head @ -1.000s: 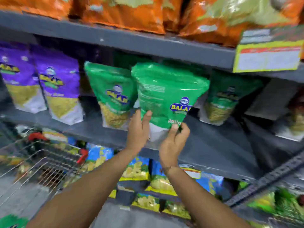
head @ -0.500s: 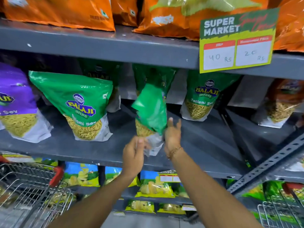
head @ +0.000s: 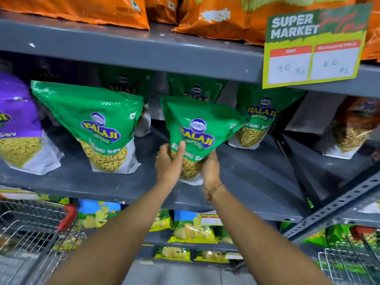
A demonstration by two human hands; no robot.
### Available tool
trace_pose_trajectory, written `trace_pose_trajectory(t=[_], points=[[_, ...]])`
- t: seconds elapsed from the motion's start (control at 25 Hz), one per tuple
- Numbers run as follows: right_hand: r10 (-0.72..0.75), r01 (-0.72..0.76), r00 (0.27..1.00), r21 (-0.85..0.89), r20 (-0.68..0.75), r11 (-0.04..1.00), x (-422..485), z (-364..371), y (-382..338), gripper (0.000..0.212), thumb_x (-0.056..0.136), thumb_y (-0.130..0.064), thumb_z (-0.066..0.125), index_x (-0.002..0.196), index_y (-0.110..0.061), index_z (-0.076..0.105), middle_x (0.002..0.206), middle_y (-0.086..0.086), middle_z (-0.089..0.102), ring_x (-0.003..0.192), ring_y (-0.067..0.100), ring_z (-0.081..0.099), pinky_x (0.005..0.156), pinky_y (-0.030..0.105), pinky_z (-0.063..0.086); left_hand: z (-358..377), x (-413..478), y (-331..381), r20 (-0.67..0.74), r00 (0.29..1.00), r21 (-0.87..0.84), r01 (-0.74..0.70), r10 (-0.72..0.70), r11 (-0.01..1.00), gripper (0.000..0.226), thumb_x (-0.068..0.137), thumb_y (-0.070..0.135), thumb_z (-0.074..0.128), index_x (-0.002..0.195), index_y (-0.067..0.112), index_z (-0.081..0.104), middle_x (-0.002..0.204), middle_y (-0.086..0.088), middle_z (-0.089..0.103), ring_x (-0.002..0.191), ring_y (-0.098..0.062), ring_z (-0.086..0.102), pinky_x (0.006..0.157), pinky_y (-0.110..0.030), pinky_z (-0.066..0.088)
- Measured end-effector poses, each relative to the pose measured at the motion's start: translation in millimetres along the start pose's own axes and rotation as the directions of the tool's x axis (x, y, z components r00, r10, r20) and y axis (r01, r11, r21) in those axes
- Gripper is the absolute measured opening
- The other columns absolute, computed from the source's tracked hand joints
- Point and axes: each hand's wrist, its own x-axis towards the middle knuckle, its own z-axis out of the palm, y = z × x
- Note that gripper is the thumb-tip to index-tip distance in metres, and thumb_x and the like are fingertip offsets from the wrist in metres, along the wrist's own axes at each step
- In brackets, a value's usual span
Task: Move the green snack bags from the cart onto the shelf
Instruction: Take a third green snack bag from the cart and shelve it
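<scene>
Green Balaji sev bag [head: 197,128] is clamped low between left hand [head: 169,163] and right hand [head: 210,167], fingers wrapped, base on grey shelf [head: 246,182]. Bag is tilted; if released unsquared, a forward topple is likely. Neighbouring green bag [head: 98,128] is well apart; wire cart [head: 30,233] is seen lower left.

Orange bags [head: 86,9] on the top tier, price sign [head: 314,46], purple bag [head: 16,124] far left, yellow chip packets [head: 191,231] below

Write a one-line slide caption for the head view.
Both hands, left and right, set a green bag upright on the grey shelf between other green bags.
</scene>
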Motion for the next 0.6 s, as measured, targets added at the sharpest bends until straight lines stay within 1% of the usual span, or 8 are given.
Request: trace_pose_trajectory(t=[0.08,0.16,0.28,0.32,0.36,0.48,0.52,0.6], points=[[0.032,-0.040,0.998,-0.166,-0.053,0.985,7,0,-9,0.046,0.092,-0.040,0.033,0.122,-0.013,0.056,0.127,0.006,0.059,0.118,0.023,0.055,0.107,0.044,0.041,3,-3,0,-0.062,0.997,-0.004,0.035,-0.035,0.999,0.052,0.076,0.063,0.050,0.100,0.017,0.048,0.104,-0.010,0.063,0.099,-0.030,0.057,0.088,-0.042,0.046],[-0.019,-0.002,0.991,-0.150,-0.134,0.989,1,-1,-8,0.046,0.090,-0.039,0.032,0.111,-0.008,0.060,0.117,0.011,0.063,0.111,0.026,0.057,0.101,0.041,0.045,4,-6,6,-0.042,0.995,-0.020,0.084,-0.085,0.996,0.055,0.075,0.064,0.052,0.101,0.016,0.047,0.105,-0.009,0.062,0.099,-0.028,0.057,0.090,-0.042,0.047],[-0.175,0.015,0.843,-0.303,-0.508,0.953,-32,15,25,0.046,0.088,-0.034,0.030,0.089,0.002,0.059,0.100,0.026,0.064,0.095,0.037,0.057,0.084,0.043,0.043,-31,-14,-7,0.002,0.999,-0.056,0.047,-0.047,0.997,0.049,0.074,0.067,0.048,0.091,0.021,0.051,0.094,-0.001,0.064,0.094,-0.021,0.059,0.086,-0.033,0.048],[-0.215,0.015,0.793,-0.335,-0.570,0.942,-49,24,42,0.042,0.090,-0.030,0.032,0.087,0.004,0.057,0.094,0.027,0.063,0.092,0.038,0.056,0.083,0.046,0.042,-52,-20,-17,0.004,1.000,-0.088,0.007,-0.006,0.996,0.044,0.075,0.067,0.045,0.081,0.025,0.054,0.083,0.002,0.064,0.087,-0.019,0.060,0.079,-0.028,0.048],[-0.249,0.074,0.806,-0.326,-0.538,0.943,-75,45,60,0.034,0.093,-0.026,0.034,0.083,0.000,0.054,0.085,0.020,0.060,0.087,0.034,0.052,0.082,0.046,0.040,-84,-24,-30,-0.063,0.998,-0.138,-0.025,0.016,0.990,0.041,0.075,0.065,0.044,0.070,0.026,0.056,0.071,0.004,0.064,0.076,-0.018,0.061,0.072,-0.028,0.047],[-0.264,0.228,0.960,-0.296,-0.088,0.928,-147,129,114,0.024,0.096,-0.025,0.035,0.072,-0.026,0.037,0.070,-0.005,0.041,0.070,0.010,0.040,0.074,0.031,0.036,-206,-30,-84,-0.391,0.915,-0.272,-0.009,-0.102,0.962,0.047,0.089,0.045,0.040,0.050,0.024,0.054,0.048,0.005,0.056,0.049,-0.012,0.053,0.062,-0.032,0.046],[-0.237,0.275,0.960,-0.358,0.146,0.892,-174,169,138,0.026,0.094,-0.030,0.035,0.069,-0.027,0.037,0.068,-0.005,0.041,0.066,0.008,0.039,0.070,0.029,0.035,-260,-33,-112,-0.515,0.836,-0.277,0.046,-0.188,0.960,0.048,0.092,0.041,0.038,0.050,0.025,0.053,0.047,0.006,0.056,0.048,-0.010,0.053,0.061,-0.032,0.046],[-0.122,0.377,0.851,-0.430,0.511,0.821,-214,232,170,0.026,0.090,-0.039,0.035,0.068,-0.028,0.041,0.065,-0.004,0.047,0.066,0.013,0.044,0.066,0.031,0.037,-341,-51,-167,-0.654,0.666,-0.329,0.175,-0.358,0.928,0.041,0.093,0.036,0.037,0.060,0.024,0.057,0.058,0.001,0.062,0.060,-0.014,0.061,0.067,-0.035,0.048]])
